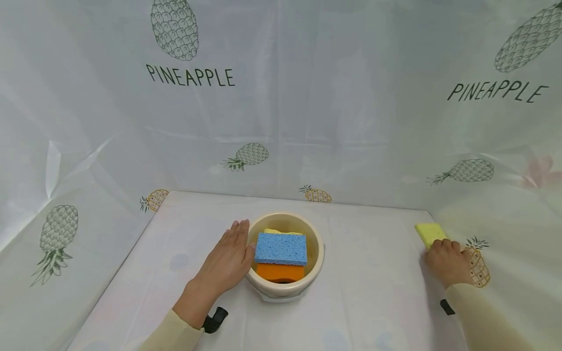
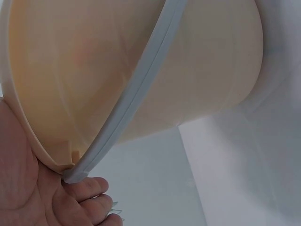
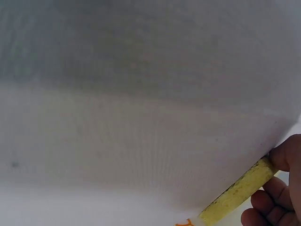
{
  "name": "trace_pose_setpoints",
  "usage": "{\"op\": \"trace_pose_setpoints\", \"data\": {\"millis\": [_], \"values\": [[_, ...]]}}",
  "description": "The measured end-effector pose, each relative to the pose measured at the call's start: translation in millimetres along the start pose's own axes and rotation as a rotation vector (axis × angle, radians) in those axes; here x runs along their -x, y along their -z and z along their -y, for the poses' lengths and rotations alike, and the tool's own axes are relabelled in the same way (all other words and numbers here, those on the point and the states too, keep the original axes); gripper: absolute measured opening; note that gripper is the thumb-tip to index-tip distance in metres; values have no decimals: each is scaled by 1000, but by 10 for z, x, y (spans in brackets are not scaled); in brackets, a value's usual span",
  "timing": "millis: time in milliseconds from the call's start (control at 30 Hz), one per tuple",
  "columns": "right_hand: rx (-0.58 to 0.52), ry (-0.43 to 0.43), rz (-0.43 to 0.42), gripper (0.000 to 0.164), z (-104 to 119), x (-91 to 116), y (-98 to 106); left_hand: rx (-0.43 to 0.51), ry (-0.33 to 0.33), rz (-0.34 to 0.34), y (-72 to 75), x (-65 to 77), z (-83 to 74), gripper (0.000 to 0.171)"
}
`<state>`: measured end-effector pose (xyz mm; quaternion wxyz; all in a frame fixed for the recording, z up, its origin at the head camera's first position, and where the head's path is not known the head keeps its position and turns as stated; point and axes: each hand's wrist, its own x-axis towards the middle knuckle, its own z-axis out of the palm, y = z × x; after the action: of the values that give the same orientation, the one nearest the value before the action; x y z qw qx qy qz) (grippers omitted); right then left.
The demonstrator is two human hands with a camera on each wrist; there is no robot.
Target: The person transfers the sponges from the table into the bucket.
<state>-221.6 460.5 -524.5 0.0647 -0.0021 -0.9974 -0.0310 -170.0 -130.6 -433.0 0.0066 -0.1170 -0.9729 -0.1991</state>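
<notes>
A cream bucket (image 1: 319,258) with a grey handle (image 2: 131,99) stands in front of me. Inside it lie a blue sponge (image 1: 281,248), an orange sponge (image 1: 280,272) under its near edge, and something yellow (image 1: 270,231) partly hidden behind. My left hand (image 1: 230,258) rests against the left of the bucket's rim, fingers straight in the head view. In the left wrist view its palm lies by the rim, close to the handle's pivot. At the far right, my right hand (image 1: 448,262) pinches a yellow sponge (image 1: 430,233) between thumb and fingers, and the right wrist view shows the sponge's edge (image 3: 237,193).
A white sheet printed with pineapples covers the table (image 1: 373,282) and hangs as walls behind (image 1: 351,122) and at both sides. The right-hand wall (image 1: 522,224) rises close beside my right hand. Black wrist straps (image 1: 215,320) show below both hands.
</notes>
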Motion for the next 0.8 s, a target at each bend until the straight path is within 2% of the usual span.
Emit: {"op": "trace_pose_setpoints", "data": {"millis": [200,400,567,667,800], "values": [[31,47,19,20,123,23,17,-3,-3,9,7,2,-7,70],[20,68,-31,25,175,53,-14,0,-7,7,15,6,-13,70],[-70,-52,-60,42,114,30,-46,10,-7,6,16,9,-14,69],[-90,-123,-29,53,67,-4,-67,11,-6,9,17,10,-17,69],[-93,-168,5,66,26,-26,-63,11,-1,11,20,11,-25,69]]}}
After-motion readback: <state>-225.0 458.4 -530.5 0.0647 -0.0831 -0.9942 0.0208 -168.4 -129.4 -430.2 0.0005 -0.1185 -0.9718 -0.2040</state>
